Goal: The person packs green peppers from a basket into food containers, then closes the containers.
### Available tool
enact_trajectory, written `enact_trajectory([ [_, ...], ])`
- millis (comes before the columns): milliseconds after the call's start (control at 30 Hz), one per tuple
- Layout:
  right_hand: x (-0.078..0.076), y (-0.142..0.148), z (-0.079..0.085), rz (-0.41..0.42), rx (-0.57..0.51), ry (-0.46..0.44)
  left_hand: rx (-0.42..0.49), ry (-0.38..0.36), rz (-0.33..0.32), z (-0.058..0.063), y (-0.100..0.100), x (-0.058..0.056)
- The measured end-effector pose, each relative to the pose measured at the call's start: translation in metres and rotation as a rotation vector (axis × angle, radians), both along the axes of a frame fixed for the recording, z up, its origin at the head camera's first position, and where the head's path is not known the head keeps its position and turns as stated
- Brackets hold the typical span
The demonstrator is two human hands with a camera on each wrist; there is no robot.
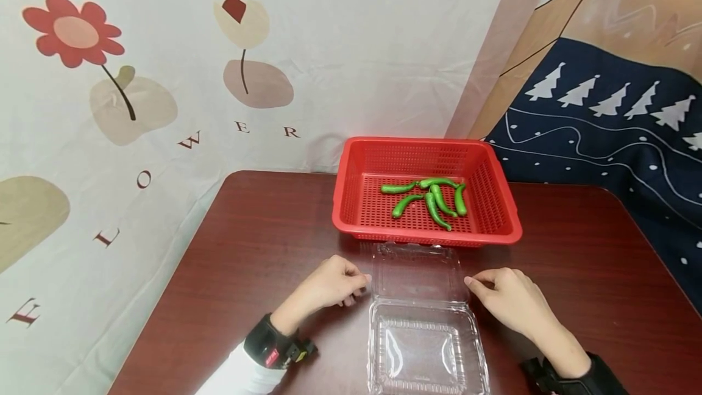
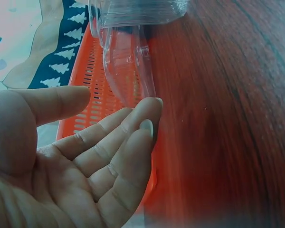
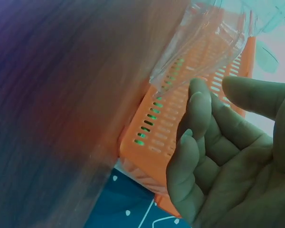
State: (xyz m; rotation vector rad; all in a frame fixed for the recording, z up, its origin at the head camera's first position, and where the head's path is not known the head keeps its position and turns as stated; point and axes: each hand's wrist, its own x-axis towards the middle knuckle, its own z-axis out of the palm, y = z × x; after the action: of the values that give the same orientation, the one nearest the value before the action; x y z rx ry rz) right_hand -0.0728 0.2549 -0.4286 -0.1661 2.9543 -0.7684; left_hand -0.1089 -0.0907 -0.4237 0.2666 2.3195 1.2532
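A clear plastic clamshell box (image 1: 422,346) lies opened out on the table, its lid (image 1: 419,273) folded back toward the basket. Beside the lid's left edge is my left hand (image 1: 337,282); the left wrist view shows its thumb and loosely bent fingers apart, with nothing between them. My right hand (image 1: 512,297) is by the lid's right edge, thumb and bent fingers likewise apart in the right wrist view. Whether either hand's fingertips touch the plastic, I cannot tell. Behind the lid stands a red basket (image 1: 428,235) with several green chili peppers (image 1: 439,200) in it.
The dark red-brown tabletop (image 1: 263,230) spreads to both sides of the basket and box. A printed cloth (image 1: 356,47) with flowers and letters hangs behind the table, and navy fabric with white trees (image 1: 609,102) is at the right.
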Motion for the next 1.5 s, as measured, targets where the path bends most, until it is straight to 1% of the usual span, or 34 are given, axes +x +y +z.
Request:
enact_trajectory([
  [233,0.001,-0.004,-0.002,0.012,-0.03,-0.002,0.009,0.001,-0.017,-0.002,0.004,0.0],
  [600,0.001,-0.007,-0.003,0.016,-0.017,-0.016,0.047,-0.009,-0.03,-0.008,0.009,0.0],
  [800,0.003,-0.006,-0.001,0.024,-0.019,-0.025,0.061,-0.021,-0.031,-0.005,0.009,0.002],
  [1067,0.004,-0.006,0.004,0.044,-0.003,-0.022,0.11,-0.028,-0.036,-0.002,0.006,0.003],
  [1300,0.006,-0.008,0.012,0.055,0.013,-0.028,0.114,-0.024,-0.046,0.0,0.005,0.002],
  [1500,0.009,-0.006,0.013,0.072,0.013,-0.033,0.133,-0.034,-0.055,0.0,0.004,0.003],
])
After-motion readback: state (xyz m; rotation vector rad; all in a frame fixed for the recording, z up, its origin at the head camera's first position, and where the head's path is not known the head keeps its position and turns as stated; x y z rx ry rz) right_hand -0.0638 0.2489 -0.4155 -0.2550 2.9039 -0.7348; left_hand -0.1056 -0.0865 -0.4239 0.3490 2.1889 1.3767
